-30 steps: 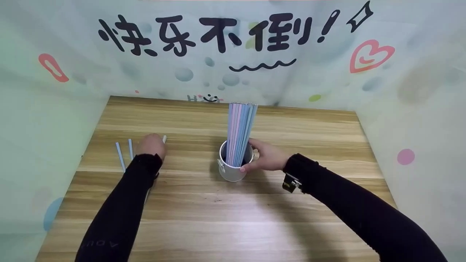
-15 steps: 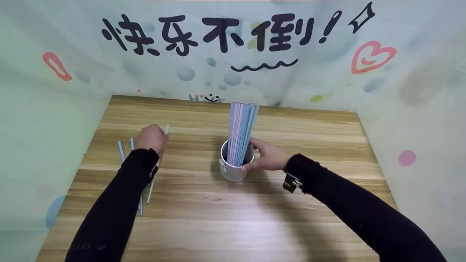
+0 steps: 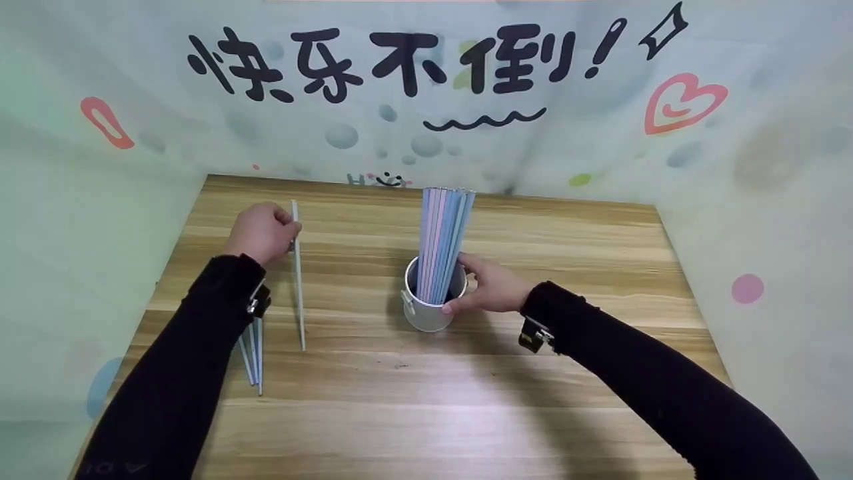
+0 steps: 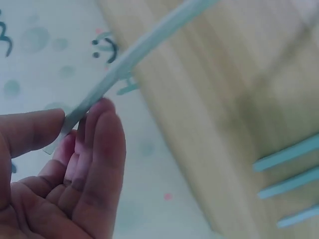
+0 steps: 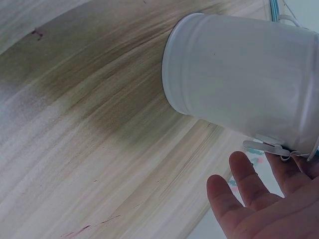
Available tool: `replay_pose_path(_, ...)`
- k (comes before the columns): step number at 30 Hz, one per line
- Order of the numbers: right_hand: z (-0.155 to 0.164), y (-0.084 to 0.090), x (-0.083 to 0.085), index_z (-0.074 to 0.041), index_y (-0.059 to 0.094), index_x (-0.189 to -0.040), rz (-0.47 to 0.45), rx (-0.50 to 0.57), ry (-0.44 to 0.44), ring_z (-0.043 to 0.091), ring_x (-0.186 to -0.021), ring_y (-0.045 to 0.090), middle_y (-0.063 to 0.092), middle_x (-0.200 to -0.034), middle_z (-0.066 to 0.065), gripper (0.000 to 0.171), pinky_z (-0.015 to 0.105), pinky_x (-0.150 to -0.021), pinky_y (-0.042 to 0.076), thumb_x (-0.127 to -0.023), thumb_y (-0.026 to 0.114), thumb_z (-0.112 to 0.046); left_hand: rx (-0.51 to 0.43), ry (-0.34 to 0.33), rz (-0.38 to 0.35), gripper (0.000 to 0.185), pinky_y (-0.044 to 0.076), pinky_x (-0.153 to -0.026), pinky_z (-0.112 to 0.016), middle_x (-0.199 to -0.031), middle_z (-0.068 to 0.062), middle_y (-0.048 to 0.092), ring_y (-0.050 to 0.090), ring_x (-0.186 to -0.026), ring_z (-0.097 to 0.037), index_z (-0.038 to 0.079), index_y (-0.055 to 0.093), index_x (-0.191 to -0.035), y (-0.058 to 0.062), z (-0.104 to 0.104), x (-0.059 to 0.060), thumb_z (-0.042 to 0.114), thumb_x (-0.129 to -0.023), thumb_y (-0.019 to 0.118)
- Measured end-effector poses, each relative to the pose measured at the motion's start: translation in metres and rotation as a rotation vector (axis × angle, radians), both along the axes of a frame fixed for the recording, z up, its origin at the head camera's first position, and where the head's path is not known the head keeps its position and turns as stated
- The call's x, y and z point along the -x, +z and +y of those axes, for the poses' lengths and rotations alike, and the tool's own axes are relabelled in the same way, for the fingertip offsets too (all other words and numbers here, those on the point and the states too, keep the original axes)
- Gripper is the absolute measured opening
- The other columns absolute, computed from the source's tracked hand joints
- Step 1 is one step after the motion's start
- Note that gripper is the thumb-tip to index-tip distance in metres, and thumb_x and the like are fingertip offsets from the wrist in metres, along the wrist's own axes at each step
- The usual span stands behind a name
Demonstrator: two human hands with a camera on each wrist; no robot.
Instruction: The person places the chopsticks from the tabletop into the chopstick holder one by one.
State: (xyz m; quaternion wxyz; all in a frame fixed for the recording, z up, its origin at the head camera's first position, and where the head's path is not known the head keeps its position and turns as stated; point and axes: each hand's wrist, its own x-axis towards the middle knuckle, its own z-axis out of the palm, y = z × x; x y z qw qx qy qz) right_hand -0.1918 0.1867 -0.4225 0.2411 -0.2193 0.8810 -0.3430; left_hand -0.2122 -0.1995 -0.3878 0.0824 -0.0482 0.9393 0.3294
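Note:
My left hand point(image 3: 263, 230) pinches the thick upper end of a pale, tapered chopstick point(image 3: 299, 293), between thumb and fingertips. Its thin end points toward me. The left wrist view shows the same chopstick point(image 4: 144, 50) slanting up from the pinch. My right hand point(image 3: 493, 285) grips the rim of a small white metal bucket point(image 3: 426, 319) from the right, thumb at the front of the rim. Upright in the bucket stands a bundle of pink and blue chopsticks point(image 3: 440, 247). In the right wrist view, fingers lie by the handle fitting point(image 5: 271, 148) of the bucket.
Under my left forearm lie several loose blue chopsticks point(image 3: 260, 360), partly hidden by the sleeve. The wooden tabletop point(image 3: 373, 413) meets a printed backdrop point(image 3: 573, 153) along its back edge and both sides.
My left hand has moved toward the back and slightly left with the chopstick, which has come away from the loose ones. My right hand and the bucket have stayed put.

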Motion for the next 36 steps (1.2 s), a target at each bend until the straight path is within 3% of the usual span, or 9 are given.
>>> replay_pose_path(4,0.001,0.001,-0.001,-0.019,0.038,-0.157,-0.017,-0.003,-0.007,0.035,-0.138,0.049,0.056,-0.147,0.012,0.095,0.056,-0.118,0.035,-0.077,0.089,-0.034,-0.045,-0.005,-0.009,0.028,0.048,-0.06,-0.022,-0.09,-0.01,0.07,0.063,-0.071,-0.011,-0.002,0.062,-0.111,0.017,0.001,-0.001,0.025,-0.102,0.057)
replay_pose_path(9,0.0,0.003,-0.001,-0.021,0.036,-0.158,-0.025,-0.013,-0.005,0.033,-0.138,0.049,0.054,-0.149,0.011,0.098,0.054,-0.117,0.037,-0.077,0.089,-0.037,-0.099,-0.004,0.001,0.03,0.049,-0.062,-0.02,-0.098,-0.013,0.073,0.068,-0.071,-0.008,-0.001,0.056,-0.117,0.034,0.003,-0.004,0.025,-0.103,0.056)
replay_pose_path(19,-0.001,0.006,-0.002,-0.023,0.035,-0.159,-0.04,-0.03,-0.014,0.035,-0.136,0.05,0.054,-0.148,0.011,0.099,0.055,-0.114,0.04,-0.077,0.089,-0.038,-0.25,0.023,0.072,0.028,0.056,-0.065,-0.017,-0.103,-0.014,0.064,0.069,-0.072,-0.006,-0.002,0.049,-0.12,0.064,0.017,-0.004,0.022,-0.105,0.054)
replay_pose_path(29,-0.002,0.0,0.0,-0.018,0.037,-0.157,-0.023,0.019,0.008,0.037,-0.133,0.051,0.055,-0.147,0.013,0.094,0.059,-0.114,0.039,-0.08,0.088,-0.03,-0.425,0.059,0.184,0.024,0.061,-0.074,-0.021,-0.102,-0.011,0.064,0.07,-0.071,-0.004,0.003,0.047,-0.117,0.088,0.038,-0.003,0.022,-0.106,0.053)
replay_pose_path(36,-0.001,0.002,-0.001,-0.019,0.037,-0.158,-0.011,0.011,0.007,0.036,-0.131,0.052,0.056,-0.146,0.012,0.094,0.058,-0.113,0.04,-0.079,0.088,-0.032,-0.488,0.063,0.233,0.021,0.061,-0.076,-0.023,-0.102,-0.011,0.064,0.073,-0.076,-0.011,0.005,0.047,-0.118,0.099,0.058,-0.004,0.021,-0.106,0.052)
